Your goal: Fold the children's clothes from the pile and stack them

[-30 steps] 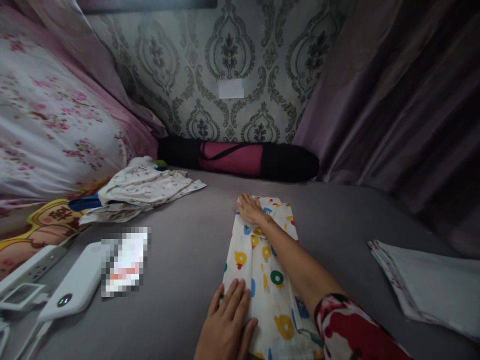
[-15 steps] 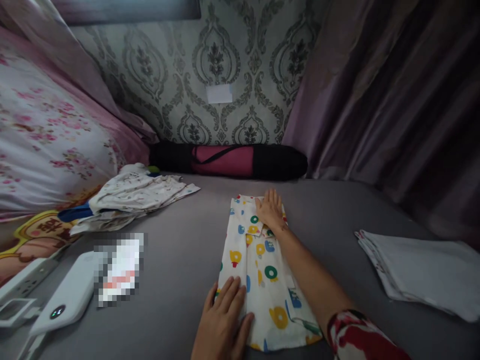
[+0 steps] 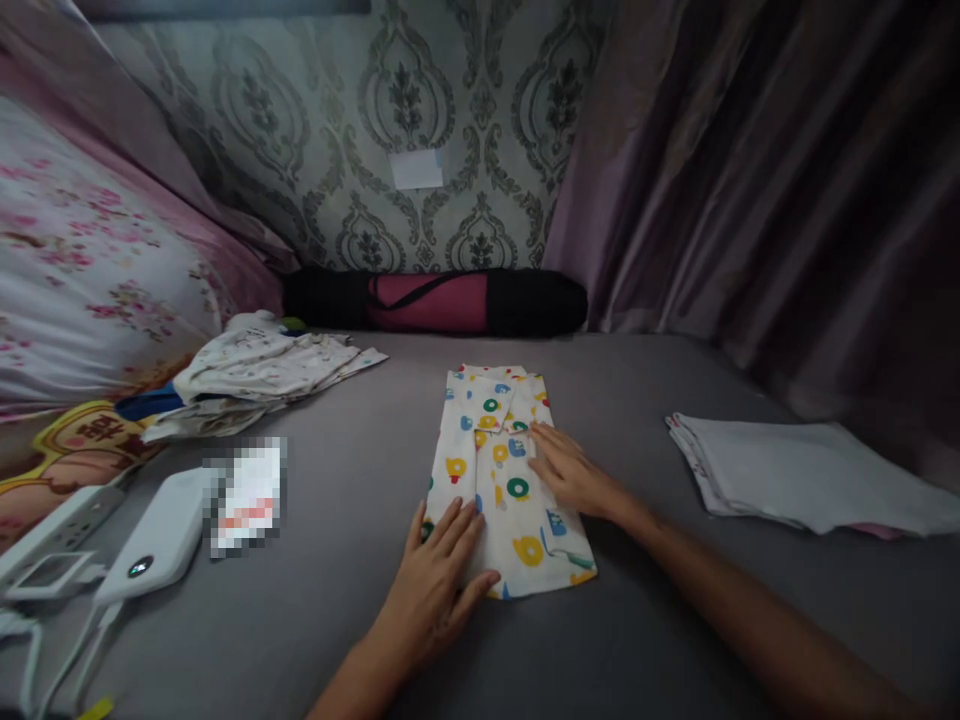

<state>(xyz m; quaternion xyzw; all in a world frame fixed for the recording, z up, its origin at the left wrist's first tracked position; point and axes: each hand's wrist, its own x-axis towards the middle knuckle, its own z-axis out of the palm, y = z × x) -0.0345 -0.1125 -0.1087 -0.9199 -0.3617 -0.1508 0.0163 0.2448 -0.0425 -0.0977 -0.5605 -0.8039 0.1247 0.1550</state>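
A folded white garment (image 3: pixel 499 545) with a colourful printed pattern lies flat in a long narrow strip on the grey bed sheet (image 3: pixel 337 600). My left hand (image 3: pixel 442 560) rests palm down on its near left edge, fingers stretched out. On its right edge, about halfway up, lies my right hand (image 3: pixel 566 470), also flat with fingers extended. Neither hand grips the cloth. A folded corner flap shows near the garment's far end.
Rumpled clothes (image 3: pixel 262 370) lie at the left, and a folded white cloth stack (image 3: pixel 795 470) at the right. A white power bank (image 3: pixel 161 535) with cables and a power strip (image 3: pixel 60 535) sit front left. A black and pink long bag (image 3: pixel 431 302) lies along the wall.
My right hand has slid from the garment's far end back toward me, along its right edge. My left hand stays on the near left edge. The camera view has shifted slightly.
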